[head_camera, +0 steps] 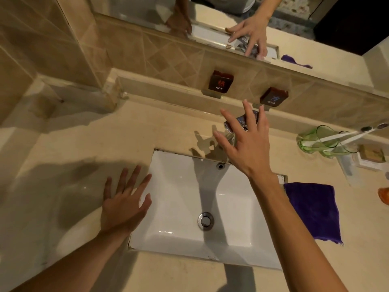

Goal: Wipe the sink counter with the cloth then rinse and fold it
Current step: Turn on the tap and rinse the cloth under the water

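Note:
A purple cloth (313, 209) lies flat on the beige counter (84, 144) just right of the white sink (179, 197). My right hand (246, 144) is stretched out, fingers spread, over the chrome tap (242, 121) behind the sink; it hides most of the tap and holds nothing. My left hand (124, 205) rests flat, fingers apart, on the counter at the sink's left rim. Neither hand touches the cloth. The sink drain (205, 220) shows in the basin's middle.
Hot (220, 82) and cold (272, 99) signs hang on the tiled wall under a mirror (210, 17). Green glass cups (322, 142) with toothbrushes, a soap dish (370, 157) and an orange object (384, 196) stand at the right.

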`<state>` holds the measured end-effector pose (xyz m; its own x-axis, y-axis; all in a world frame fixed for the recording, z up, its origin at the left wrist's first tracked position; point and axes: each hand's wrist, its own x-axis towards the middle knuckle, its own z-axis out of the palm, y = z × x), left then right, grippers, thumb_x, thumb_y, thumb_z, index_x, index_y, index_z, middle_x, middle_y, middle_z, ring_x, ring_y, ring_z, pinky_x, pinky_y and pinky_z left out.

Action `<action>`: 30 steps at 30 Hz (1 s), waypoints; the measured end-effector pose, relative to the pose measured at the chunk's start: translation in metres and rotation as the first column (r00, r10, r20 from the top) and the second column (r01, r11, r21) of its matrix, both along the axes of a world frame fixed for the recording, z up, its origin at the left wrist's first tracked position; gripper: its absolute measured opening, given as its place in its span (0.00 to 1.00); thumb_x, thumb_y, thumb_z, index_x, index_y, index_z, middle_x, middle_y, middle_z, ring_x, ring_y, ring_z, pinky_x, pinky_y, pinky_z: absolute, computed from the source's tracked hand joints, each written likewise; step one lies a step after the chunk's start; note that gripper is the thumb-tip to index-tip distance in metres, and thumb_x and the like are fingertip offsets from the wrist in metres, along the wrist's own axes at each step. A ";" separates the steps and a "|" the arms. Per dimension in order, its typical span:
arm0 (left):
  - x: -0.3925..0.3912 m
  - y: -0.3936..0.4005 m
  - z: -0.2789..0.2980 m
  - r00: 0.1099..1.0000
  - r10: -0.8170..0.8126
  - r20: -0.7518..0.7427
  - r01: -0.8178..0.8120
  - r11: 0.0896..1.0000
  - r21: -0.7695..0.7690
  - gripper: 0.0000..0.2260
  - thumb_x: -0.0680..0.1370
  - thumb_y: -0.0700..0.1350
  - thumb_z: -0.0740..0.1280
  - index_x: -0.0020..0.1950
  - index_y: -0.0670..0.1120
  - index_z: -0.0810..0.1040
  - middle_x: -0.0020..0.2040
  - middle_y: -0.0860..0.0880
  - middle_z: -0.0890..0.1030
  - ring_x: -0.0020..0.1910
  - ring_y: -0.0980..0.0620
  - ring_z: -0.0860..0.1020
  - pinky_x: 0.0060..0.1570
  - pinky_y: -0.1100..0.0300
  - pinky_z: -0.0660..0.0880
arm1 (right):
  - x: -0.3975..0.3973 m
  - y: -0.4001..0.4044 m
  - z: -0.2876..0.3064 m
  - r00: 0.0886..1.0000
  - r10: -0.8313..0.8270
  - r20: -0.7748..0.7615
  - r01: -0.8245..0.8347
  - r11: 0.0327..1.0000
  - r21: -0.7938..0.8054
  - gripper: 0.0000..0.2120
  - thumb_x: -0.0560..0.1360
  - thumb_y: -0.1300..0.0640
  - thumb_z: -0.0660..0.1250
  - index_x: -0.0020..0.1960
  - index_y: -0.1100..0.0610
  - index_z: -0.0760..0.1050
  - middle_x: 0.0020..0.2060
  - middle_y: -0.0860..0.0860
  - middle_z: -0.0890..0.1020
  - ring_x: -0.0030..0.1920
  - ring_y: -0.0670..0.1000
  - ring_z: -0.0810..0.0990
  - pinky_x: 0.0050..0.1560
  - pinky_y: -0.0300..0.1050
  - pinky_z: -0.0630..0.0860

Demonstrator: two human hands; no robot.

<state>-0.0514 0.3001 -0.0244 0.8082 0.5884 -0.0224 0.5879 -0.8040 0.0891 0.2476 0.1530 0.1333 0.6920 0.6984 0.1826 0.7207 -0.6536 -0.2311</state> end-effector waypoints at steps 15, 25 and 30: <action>0.000 -0.001 0.002 1.000 0.002 -0.018 -0.001 1.000 0.024 0.28 0.80 0.60 0.54 0.80 0.59 0.59 0.82 0.51 0.59 0.81 0.47 0.58 0.77 0.37 0.53 | 0.003 0.006 -0.005 0.994 -0.068 -0.090 0.073 0.996 0.057 0.20 0.83 0.36 0.51 0.72 0.36 0.68 0.78 0.55 0.59 0.78 0.63 0.51 0.63 0.65 0.75; 0.000 0.000 0.000 1.000 0.002 -0.015 -0.001 1.000 0.012 0.28 0.79 0.60 0.54 0.80 0.59 0.59 0.82 0.51 0.59 0.81 0.47 0.57 0.77 0.36 0.52 | 0.020 0.004 0.010 0.960 -0.036 -0.277 0.082 0.984 0.157 0.24 0.81 0.33 0.46 0.73 0.36 0.67 0.77 0.50 0.65 0.77 0.53 0.58 0.64 0.47 0.58; -0.001 0.001 -0.002 1.000 0.003 -0.014 -0.003 1.000 0.009 0.28 0.80 0.60 0.52 0.81 0.59 0.58 0.82 0.51 0.58 0.81 0.47 0.56 0.77 0.36 0.52 | 0.019 0.004 0.012 0.960 -0.040 -0.276 0.085 0.984 0.154 0.24 0.81 0.33 0.46 0.73 0.36 0.67 0.77 0.50 0.65 0.78 0.52 0.58 0.68 0.51 0.61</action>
